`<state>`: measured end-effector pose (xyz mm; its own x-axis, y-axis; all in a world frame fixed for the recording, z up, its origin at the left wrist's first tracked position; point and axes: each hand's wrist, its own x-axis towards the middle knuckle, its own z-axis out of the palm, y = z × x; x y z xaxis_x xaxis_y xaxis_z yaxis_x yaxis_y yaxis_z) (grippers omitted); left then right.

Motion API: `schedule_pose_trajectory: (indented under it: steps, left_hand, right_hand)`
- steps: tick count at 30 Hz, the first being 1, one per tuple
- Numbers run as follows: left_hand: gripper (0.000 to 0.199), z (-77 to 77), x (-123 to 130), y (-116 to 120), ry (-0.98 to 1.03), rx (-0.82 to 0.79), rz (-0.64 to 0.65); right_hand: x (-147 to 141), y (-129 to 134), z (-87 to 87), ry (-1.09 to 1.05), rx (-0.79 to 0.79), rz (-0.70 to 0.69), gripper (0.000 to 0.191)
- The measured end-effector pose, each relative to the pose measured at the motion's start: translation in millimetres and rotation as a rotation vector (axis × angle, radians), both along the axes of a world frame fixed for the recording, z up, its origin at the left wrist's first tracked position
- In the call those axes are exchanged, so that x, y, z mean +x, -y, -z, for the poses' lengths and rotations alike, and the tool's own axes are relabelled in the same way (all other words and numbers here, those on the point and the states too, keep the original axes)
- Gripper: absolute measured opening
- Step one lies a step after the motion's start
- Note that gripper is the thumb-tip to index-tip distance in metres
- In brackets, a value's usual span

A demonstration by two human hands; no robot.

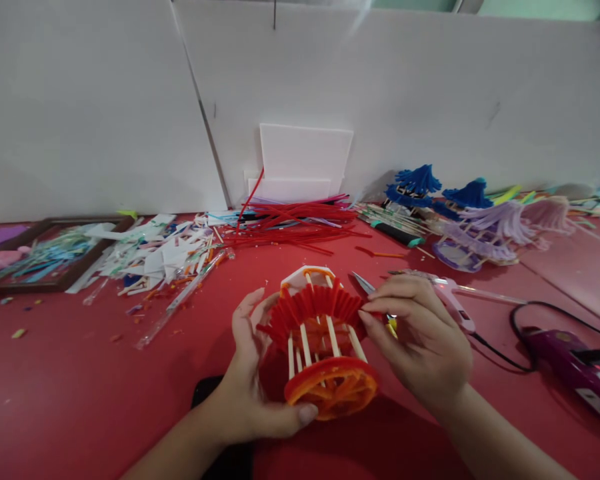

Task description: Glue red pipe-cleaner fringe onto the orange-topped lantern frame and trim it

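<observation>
My left hand [253, 393] is wrapped round the left side of a small craft pavilion [330, 337], its thumb on the lower rim. The pavilion has pale wooden stick posts, a red fringed pipe cleaner roof and an orange spoked base with a red edge, and it is tilted so that the base faces me. At the fringe's right edge, my right hand [420, 333] pinches a short red pipe cleaner piece [374, 314], mostly hidden by the fingertips. Pointed metal blades [363, 283] lie behind that hand, their other end covered.
A pink glue gun [453, 303] with a black cord lies right, near a purple power strip [575, 367]. Red pipe cleaners [300, 223] pile up at the back. Blue and lilac models [500, 223] stand back right. Scraps [165, 253] and a frame [75, 267] lie left.
</observation>
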<state>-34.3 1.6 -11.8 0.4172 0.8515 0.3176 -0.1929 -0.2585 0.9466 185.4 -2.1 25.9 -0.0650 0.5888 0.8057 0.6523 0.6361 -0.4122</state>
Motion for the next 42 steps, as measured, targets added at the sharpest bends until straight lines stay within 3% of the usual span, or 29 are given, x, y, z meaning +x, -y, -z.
schedule_pose_trajectory:
  steps: [6,11,20,28,36,42]
  left_hand:
    - [0.114,1.7,-2.5,-0.3,-0.223,0.238,-0.131]
    - [0.129,0.3,0.7,0.3,-0.367,0.481,-0.140]
    - [0.132,6.4,-3.6,0.4,-0.448,0.491,-0.223]
    - [0.118,-6.8,-0.8,4.3,-0.495,0.445,-0.201]
    - [0.117,-11.2,-0.1,0.7,-0.531,0.524,-0.212]
    - [0.113,-6.3,0.2,1.2,-0.481,0.433,-0.202]
  right_hand:
    - [2.6,2.1,1.5,-0.223,-0.215,-0.123,0.018]
    - [1.8,2.2,0.5,-0.297,-0.286,-0.178,0.018]
    - [1.1,1.4,-2.0,-0.268,-0.245,-0.192,0.021]
    - [0.2,1.7,-3.1,-0.008,0.035,-0.064,0.027]
    - [-1.2,4.0,1.0,-0.130,-0.122,-0.100,0.026]
    - [0.8,2.7,-3.8,0.036,0.009,-0.078,0.022]
